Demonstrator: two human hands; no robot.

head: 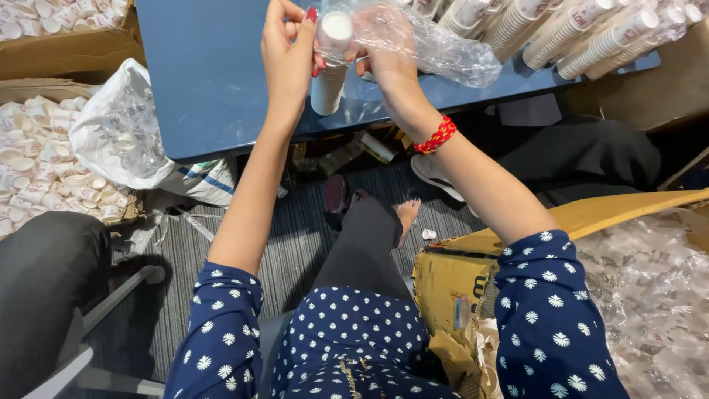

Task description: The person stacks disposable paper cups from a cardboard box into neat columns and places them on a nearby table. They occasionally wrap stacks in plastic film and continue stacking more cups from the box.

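**Hands grip a stack of paper cups in its plastic sleeve**

Left hand [289, 55] is closed on the side of a stack of white paper cups [330, 70], thumb and fingers pinching near its top end. Right hand [385, 53] holds the clear plastic sleeve [443, 48], which is bunched around the same stack and trails off to the right. A red beaded bracelet [435, 135] sits on the right wrist.

The stack is held just above the near edge of the blue table [214, 74]. At the table's far right lie more sleeved stacks of cups [591, 33]. Left of the table, a white bag [122, 125] leans against a cardboard box of loose cups [33, 170]. Near the table's right end, by the person's knee, stands a yellow-brown carton [591, 214] filled with crumpled plastic.
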